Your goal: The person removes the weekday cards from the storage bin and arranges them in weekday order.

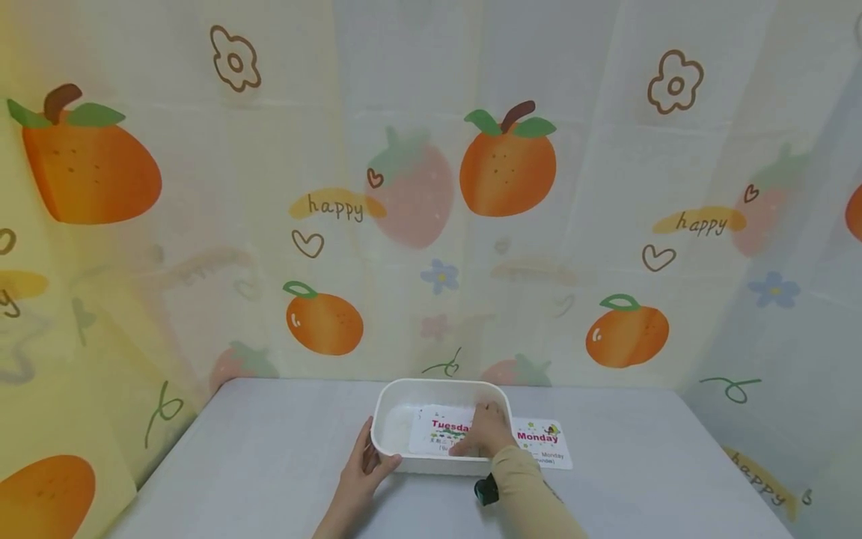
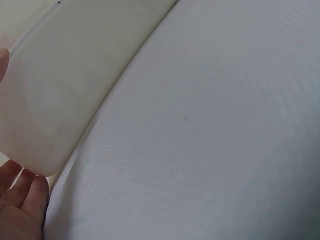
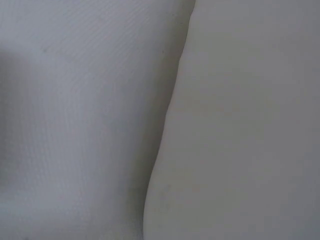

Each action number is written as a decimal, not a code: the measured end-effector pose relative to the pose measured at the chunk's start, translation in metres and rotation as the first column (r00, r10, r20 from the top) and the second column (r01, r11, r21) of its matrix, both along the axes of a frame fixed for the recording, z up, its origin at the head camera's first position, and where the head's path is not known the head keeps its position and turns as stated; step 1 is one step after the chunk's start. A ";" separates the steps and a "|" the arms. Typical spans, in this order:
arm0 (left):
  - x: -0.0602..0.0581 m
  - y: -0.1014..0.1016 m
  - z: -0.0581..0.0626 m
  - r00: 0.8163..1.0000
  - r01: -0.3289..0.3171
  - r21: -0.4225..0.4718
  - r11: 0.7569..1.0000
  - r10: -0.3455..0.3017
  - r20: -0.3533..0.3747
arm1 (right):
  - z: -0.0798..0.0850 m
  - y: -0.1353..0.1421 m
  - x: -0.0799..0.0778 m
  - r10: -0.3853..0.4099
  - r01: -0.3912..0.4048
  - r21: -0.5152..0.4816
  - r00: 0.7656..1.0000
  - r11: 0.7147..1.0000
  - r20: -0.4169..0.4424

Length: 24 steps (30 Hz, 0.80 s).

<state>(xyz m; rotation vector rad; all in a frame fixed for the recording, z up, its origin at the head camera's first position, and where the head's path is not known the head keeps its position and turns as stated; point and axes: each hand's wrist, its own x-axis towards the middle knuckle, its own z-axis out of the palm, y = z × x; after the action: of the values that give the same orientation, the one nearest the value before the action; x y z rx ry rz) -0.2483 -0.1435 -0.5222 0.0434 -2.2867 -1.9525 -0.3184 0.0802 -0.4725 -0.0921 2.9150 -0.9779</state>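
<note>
One smooth, round-cornered tray (image 1: 438,466); left hand (image 1: 364,470) clasps its corner, thumb and fingers parted; right hand (image 1: 491,432) inside over flat card (image 1: 429,434), finger closure unclear

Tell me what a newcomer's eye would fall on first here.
Probably the bold orange fruit prints across the backdrop, behind the table. Then the white tray on the table, the left hand gripping its near-left corner, the right hand reaching inside, covering part of the Tuesday card. The Monday card lies right of the tray.
</note>
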 end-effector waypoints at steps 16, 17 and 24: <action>0.000 0.001 -0.002 1.000 -0.014 -0.024 1.000 0.014 -0.002 | -0.005 0.001 -0.001 -0.055 0.051 -0.139 0.998 0.989 -0.025; 0.000 0.001 -0.002 1.000 -0.014 -0.021 1.000 0.014 -0.004 | -0.006 0.001 -0.002 -0.063 0.059 -0.149 0.998 0.987 -0.025; -0.001 0.001 -0.001 1.000 -0.009 -0.021 1.000 0.009 0.001 | -0.012 -0.001 -0.007 -0.094 0.083 -0.122 0.991 0.989 -0.094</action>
<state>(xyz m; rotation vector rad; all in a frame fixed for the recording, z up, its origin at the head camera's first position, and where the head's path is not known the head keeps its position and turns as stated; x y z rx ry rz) -0.2494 -0.1426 -0.5236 0.0527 -2.3035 -1.9249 -0.3256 0.0797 -0.4844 -0.0173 2.9717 -1.1924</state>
